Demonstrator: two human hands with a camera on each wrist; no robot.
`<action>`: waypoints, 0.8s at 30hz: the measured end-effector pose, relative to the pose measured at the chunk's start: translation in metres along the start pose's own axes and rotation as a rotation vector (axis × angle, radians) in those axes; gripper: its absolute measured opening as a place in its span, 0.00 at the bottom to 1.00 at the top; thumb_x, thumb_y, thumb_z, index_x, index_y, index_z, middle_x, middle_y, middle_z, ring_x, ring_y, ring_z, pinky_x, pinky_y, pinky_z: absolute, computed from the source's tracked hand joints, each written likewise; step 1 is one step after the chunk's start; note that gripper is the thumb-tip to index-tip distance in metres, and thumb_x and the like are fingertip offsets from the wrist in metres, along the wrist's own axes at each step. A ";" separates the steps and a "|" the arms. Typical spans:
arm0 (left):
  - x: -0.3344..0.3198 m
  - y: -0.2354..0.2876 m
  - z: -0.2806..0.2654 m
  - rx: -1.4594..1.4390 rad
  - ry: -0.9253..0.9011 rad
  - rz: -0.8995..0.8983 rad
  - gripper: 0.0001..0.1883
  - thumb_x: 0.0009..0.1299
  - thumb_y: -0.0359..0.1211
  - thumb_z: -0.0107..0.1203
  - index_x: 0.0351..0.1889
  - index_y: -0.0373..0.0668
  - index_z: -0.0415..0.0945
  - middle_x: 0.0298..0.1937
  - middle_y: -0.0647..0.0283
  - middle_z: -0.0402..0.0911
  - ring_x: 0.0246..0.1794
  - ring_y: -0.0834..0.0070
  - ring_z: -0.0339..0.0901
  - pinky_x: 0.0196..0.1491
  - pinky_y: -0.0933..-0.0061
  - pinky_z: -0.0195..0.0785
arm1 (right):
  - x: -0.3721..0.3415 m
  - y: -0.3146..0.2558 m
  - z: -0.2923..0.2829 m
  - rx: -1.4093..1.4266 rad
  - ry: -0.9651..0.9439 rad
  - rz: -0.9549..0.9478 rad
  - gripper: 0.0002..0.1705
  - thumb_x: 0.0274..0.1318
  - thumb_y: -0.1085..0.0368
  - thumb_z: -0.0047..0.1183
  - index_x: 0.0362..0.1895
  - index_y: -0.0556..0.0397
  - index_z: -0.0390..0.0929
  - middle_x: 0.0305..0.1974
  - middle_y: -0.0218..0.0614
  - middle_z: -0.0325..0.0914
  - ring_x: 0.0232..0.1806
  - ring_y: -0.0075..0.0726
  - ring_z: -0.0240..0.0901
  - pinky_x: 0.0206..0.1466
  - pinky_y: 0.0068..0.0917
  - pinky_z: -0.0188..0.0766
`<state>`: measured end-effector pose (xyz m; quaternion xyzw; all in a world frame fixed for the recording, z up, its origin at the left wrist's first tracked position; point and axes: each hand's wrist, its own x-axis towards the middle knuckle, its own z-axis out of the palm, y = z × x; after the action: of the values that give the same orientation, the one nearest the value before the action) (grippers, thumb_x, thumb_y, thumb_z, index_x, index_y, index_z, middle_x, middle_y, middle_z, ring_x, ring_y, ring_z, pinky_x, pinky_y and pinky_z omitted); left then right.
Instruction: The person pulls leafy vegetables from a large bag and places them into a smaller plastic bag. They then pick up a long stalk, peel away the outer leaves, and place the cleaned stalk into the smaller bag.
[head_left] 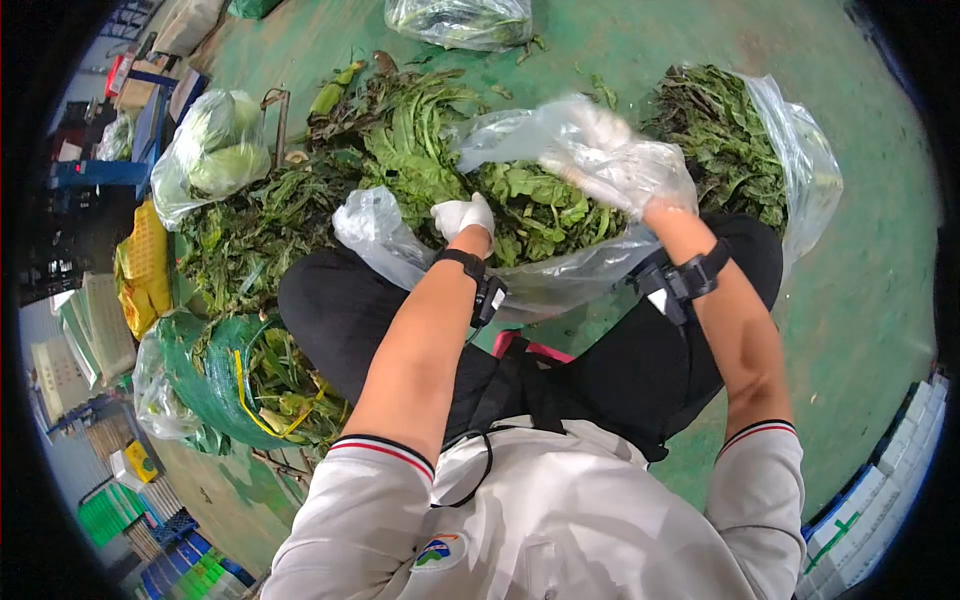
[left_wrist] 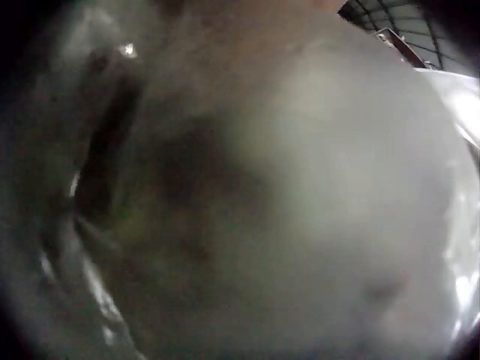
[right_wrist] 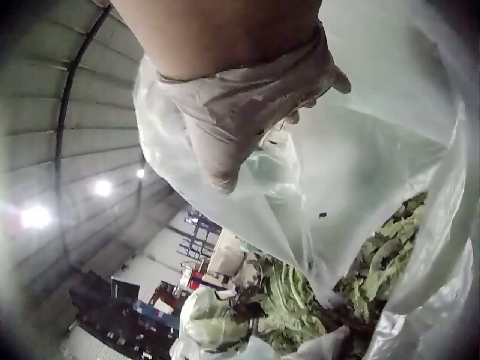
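Observation:
A clear plastic bag (head_left: 570, 278) lies spread across the lap, with green leafy vegetables (head_left: 545, 205) in its mouth. The white-gloved left hand (head_left: 465, 217) grips the bag's near side, fingers curled, beside the leaves; blurred film fills most of the left wrist view. Farther right, the gloved right hand (head_left: 610, 160) holds up the bag's far side and is blurred and partly covered by film. In the right wrist view, the right hand (right_wrist: 247, 112) has its thumb apart and its other fingers bent at the film (right_wrist: 337, 165), partly hidden.
Leafy piles (head_left: 265, 235) lie at the left, with a bagged bundle of leaves (head_left: 725, 140) at the right. Bagged cabbages (head_left: 225, 150), a yellow sack (head_left: 145, 265) and a green sack (head_left: 205, 375) stand left. Another filled bag (head_left: 465, 22) is at the top, on green floor (head_left: 840, 350).

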<state>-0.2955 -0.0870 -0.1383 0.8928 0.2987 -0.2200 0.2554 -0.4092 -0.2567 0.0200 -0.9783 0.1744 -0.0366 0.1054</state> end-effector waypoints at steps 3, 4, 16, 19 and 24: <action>0.001 -0.001 0.002 -0.043 0.023 -0.054 0.39 0.55 0.45 0.68 0.53 0.35 0.54 0.47 0.48 0.74 0.45 0.59 0.79 0.43 0.61 0.75 | 0.009 0.001 -0.051 0.088 -0.189 0.319 0.44 0.53 0.32 0.42 0.66 0.46 0.58 0.60 0.48 0.66 0.61 0.46 0.63 0.60 0.38 0.65; -0.011 0.007 -0.006 -0.034 0.055 -0.066 0.38 0.55 0.43 0.68 0.52 0.35 0.54 0.48 0.47 0.72 0.45 0.59 0.79 0.43 0.62 0.75 | 0.013 0.011 -0.036 0.157 -0.115 0.251 0.41 0.55 0.34 0.41 0.66 0.46 0.59 0.60 0.47 0.67 0.60 0.48 0.64 0.59 0.39 0.65; -0.002 -0.020 -0.018 -0.433 0.135 0.183 0.36 0.51 0.31 0.67 0.53 0.31 0.57 0.50 0.46 0.72 0.46 0.60 0.73 0.51 0.62 0.67 | -0.021 -0.008 0.026 0.506 -0.077 0.286 0.26 0.57 0.47 0.47 0.46 0.57 0.74 0.39 0.53 0.77 0.41 0.55 0.75 0.47 0.45 0.68; 0.010 -0.032 -0.047 -0.893 -0.084 0.471 0.33 0.50 0.25 0.67 0.54 0.30 0.62 0.50 0.54 0.73 0.46 0.68 0.72 0.51 0.66 0.66 | -0.024 -0.010 0.023 0.456 -0.428 0.211 0.29 0.54 0.43 0.48 0.40 0.61 0.74 0.37 0.55 0.77 0.41 0.57 0.74 0.46 0.44 0.69; -0.007 0.000 -0.113 -0.980 -0.092 0.782 0.34 0.53 0.23 0.67 0.59 0.34 0.64 0.55 0.60 0.72 0.50 0.71 0.71 0.55 0.72 0.64 | -0.039 -0.025 0.039 0.272 -0.812 -0.142 0.36 0.48 0.38 0.50 0.41 0.63 0.76 0.40 0.53 0.78 0.44 0.55 0.75 0.47 0.42 0.70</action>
<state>-0.2731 -0.0233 -0.0474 0.7049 0.0049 0.0141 0.7091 -0.4337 -0.2126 -0.0137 -0.9002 0.0445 0.3213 0.2905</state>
